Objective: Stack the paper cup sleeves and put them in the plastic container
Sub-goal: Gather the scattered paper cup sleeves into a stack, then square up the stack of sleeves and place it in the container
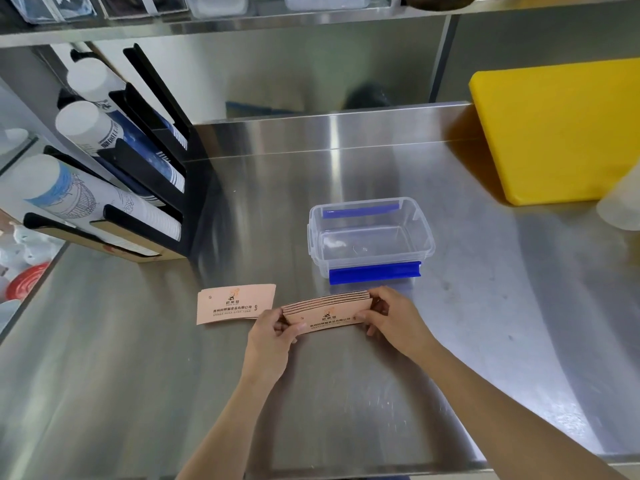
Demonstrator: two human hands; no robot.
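Note:
A stack of several flat pink paper cup sleeves [327, 310] stands on its long edge on the steel counter, held between both hands. My left hand [272, 336] grips its left end and my right hand [391, 315] grips its right end. One more pink sleeve [235, 304] lies flat on the counter just left of the stack. The clear plastic container [372, 237] with blue clip handles sits open and empty just behind the stack.
A black cup dispenser rack [138, 188] holding paper cups stands at the left. A yellow cutting board [561, 129] lies at the back right, with a translucent tub [623, 202] at the right edge. The steel counter's [346, 393] front edge is near me.

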